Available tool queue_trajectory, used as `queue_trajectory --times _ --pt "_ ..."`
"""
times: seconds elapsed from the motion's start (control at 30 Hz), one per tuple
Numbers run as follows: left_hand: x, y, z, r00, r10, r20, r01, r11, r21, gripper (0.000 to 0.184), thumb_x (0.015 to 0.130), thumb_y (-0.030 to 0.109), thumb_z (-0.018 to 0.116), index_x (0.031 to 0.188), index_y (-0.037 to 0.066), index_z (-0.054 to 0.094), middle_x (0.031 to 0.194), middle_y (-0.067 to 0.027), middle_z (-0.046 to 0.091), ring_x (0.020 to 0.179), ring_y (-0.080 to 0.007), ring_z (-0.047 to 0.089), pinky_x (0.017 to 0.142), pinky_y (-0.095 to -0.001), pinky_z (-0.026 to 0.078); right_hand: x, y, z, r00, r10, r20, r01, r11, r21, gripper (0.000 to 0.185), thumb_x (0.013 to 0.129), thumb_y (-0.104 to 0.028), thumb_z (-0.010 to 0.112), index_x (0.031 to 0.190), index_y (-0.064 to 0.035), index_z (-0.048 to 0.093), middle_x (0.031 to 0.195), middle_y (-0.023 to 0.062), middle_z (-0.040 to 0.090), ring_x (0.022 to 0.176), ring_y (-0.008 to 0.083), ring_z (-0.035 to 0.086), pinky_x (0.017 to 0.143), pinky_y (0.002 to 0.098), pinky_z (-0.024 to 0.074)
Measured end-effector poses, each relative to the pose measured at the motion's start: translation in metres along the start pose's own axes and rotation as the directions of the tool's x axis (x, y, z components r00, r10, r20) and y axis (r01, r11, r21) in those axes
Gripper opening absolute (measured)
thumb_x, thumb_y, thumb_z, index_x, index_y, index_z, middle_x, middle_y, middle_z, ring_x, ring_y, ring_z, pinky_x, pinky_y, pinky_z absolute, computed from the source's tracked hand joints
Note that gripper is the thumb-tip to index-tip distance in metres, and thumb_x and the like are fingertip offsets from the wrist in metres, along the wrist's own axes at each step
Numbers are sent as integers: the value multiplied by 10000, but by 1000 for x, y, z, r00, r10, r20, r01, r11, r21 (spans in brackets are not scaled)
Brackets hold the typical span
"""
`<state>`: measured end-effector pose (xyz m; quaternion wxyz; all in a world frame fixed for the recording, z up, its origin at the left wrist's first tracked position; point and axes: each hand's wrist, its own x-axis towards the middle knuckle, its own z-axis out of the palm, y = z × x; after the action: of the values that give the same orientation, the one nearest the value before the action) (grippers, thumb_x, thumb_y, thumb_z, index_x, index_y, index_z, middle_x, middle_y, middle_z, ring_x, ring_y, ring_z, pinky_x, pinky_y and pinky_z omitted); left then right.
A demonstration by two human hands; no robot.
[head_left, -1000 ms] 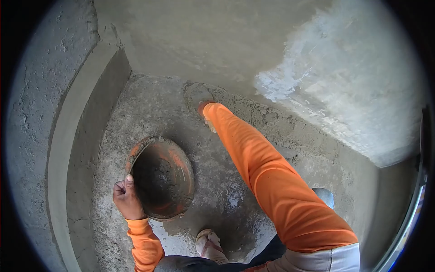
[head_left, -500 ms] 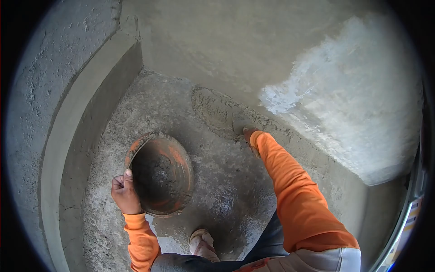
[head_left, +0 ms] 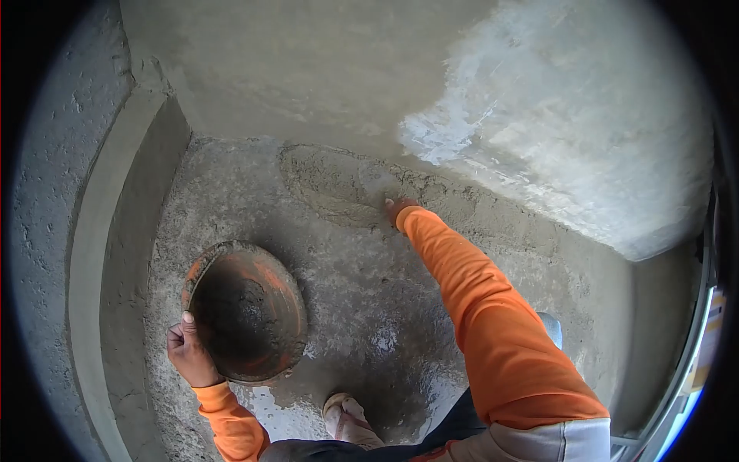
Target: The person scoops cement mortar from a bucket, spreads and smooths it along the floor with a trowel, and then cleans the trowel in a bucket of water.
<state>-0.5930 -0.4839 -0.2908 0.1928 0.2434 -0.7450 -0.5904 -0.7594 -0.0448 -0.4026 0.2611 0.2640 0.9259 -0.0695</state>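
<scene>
My left hand grips the left rim of a round orange-brown basin, thumb over the edge. The basin is smeared with grey mortar, and wet mortar lies inside it. My right hand is closed around a trowel, its handle hidden by the fingers. The trowel's grey, blurred blade rests on a strip of wet mortar along the foot of the wall.
A smooth grey wall with a whitish patch rises beyond the mortar. At the left runs a curved concrete curb. The rough floor has wet patches, and my shoe stands on it.
The view has shifted, so the wall patch and mortar appear further left. My right hand has moved the trowel along the mortar. My left hand still grips the basin, which now sits lower in view.
</scene>
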Motion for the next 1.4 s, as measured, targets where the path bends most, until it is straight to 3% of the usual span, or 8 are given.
queue_trajectory --times 0.3,0.47,0.57,0.7,1.0,1.13,1.2,1.4 --pt "-7 5 8 999 33 35 -34 999 19 355 832 324 604 654 46 474 621 3 501 571 -67 393 533 -208 352 -21 175 -25 902 406 145 -432 853 293 613 881 -471 295 1091 49 542 877 192 628 627 287 629 668 404 484" --pt "-5 0 6 996 72 51 -78 991 108 382 836 345 592 635 54 448 603 5 480 559 -71 385 521 -211 347 1 233 -1 872 450 190 -487 770 412 702 838 -603 280 1033 24 529 823 166 577 718 306 592 667 454 472" --pt "-8 2 6 998 53 38 -55 996 66 383 841 349 584 638 55 448 598 8 467 556 -72 381 520 -214 350 -10 221 1 818 528 229 -535 551 640 633 842 -577 316 937 5 546 662 126 528 544 268 528 545 426 441" --pt "-10 5 9 999 23 44 -24 999 38 380 844 350 580 652 44 464 608 -2 485 552 -77 389 517 -219 360 -16 166 29 977 193 91 -212 818 534 551 878 -488 332 961 15 543 606 132 543 477 254 536 480 442 424" --pt "-11 7 34 994 21 108 -43 979 199 419 830 398 580 734 -7 533 711 -56 574 611 -108 477 591 -248 431 14 239 4 984 -85 -159 61 987 -150 612 893 -478 269 1031 34 574 882 199 627 886 336 601 798 430 443" --pt "-20 11 47 993 50 110 -76 966 247 429 827 410 579 706 1 536 679 -45 569 583 -95 467 549 -244 421 -8 320 -34 992 121 -33 -119 992 46 629 892 -486 260 976 40 594 854 207 629 938 336 583 842 423 425" --pt "-23 10 51 991 63 119 -94 957 273 426 826 411 579 694 8 538 667 -39 566 573 -91 464 535 -242 417 0 361 -35 976 183 117 -192 978 74 610 896 -459 242 1099 33 541 1126 219 538 1068 349 508 911 429 377" --pt "-60 23 59 987 50 150 -91 956 280 402 821 403 590 737 11 581 722 -41 596 620 -95 505 581 -242 436 -48 408 -69 897 246 368 -394 821 413 582 895 -421 281 993 79 561 1056 247 559 1010 341 543 877 414 406"
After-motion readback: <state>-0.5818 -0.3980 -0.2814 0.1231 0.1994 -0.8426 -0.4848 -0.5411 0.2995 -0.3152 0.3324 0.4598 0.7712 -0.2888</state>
